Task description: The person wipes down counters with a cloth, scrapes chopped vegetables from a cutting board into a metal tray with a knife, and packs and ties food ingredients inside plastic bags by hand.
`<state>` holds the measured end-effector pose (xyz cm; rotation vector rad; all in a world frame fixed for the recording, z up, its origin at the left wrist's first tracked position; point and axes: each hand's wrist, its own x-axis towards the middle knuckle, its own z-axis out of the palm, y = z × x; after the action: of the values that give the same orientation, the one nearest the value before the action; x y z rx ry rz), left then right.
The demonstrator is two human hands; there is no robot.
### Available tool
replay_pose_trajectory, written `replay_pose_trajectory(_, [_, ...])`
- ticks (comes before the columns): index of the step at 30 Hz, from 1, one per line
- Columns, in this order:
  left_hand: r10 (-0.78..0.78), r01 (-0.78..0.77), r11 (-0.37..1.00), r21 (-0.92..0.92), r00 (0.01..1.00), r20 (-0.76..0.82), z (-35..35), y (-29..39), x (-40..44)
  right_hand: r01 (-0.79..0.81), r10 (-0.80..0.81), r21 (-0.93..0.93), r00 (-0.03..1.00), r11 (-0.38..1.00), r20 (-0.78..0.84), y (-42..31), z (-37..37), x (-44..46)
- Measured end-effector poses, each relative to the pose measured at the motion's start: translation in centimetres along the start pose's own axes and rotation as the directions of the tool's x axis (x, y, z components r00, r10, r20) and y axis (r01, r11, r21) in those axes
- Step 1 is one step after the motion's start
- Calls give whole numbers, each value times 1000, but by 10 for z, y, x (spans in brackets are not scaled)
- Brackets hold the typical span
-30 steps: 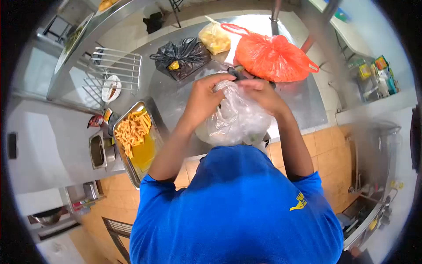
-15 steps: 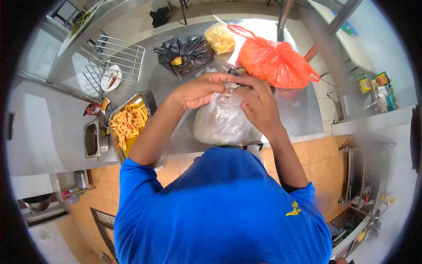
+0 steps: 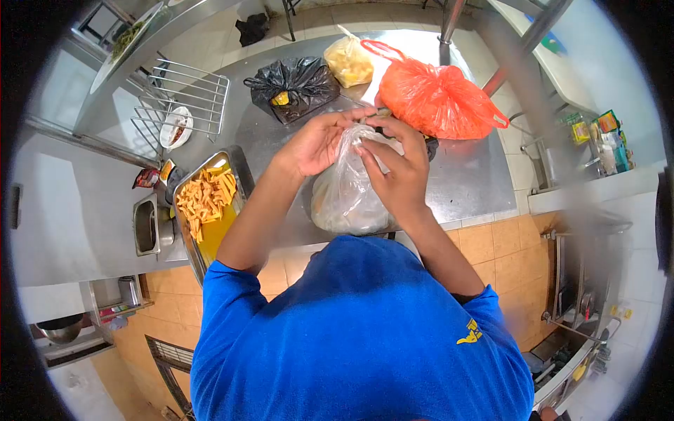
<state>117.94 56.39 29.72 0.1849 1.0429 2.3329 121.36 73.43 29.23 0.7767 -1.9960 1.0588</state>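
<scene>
A clear plastic bag with pale contents stands on the steel table, close to my blue shirt. Its gathered top is between my hands. My left hand holds the bag's left upper edge, fingers reaching toward the far side. My right hand pinches the top from the right, thumb and fingertips on the plastic. What exactly lies inside the bag is blurred by the film. Just beyond my fingertips sits a red plastic bag, knotted full.
A black plastic bag and a bag of yellowish pieces lie at the back of the steel table. On the left are a metal tray of orange-yellow strips, a wire rack and a white bowl.
My right hand has come left and nearer to me, its fingers now at the bag's top. The plastic is drawn up more between both hands, and my left arm has shifted slightly right.
</scene>
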Motion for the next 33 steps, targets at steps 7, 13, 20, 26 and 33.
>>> replay_pose_trajectory(7, [14, -14, 1000, 12, 1000, -16, -2, 3, -3, -265, 283, 209, 957, 941, -63, 7, 5, -16])
replay_pose_trajectory(13, [53, -41, 993, 107, 993, -105, -5, -1, 2, -588, 502, 357, 808, 726, 309, 5, -6, -14])
replay_pose_trajectory(20, [76, -100, 994, -52, 936, -342, -31, -3, 18, -654, 367, 219, 634, 724, 680, -12, -40, -1])
replay_pose_trajectory(26, [12, -193, 940, -281, 842, -539, -86, -13, -9, -850, 542, -50, 288, 525, 789, 15, -103, -47])
replay_pose_trajectory(33, [725, -122, 427, 896, 638, -259, -66, -54, -19, -389, 211, 208, 793, 898, 571, 73, -65, -32])
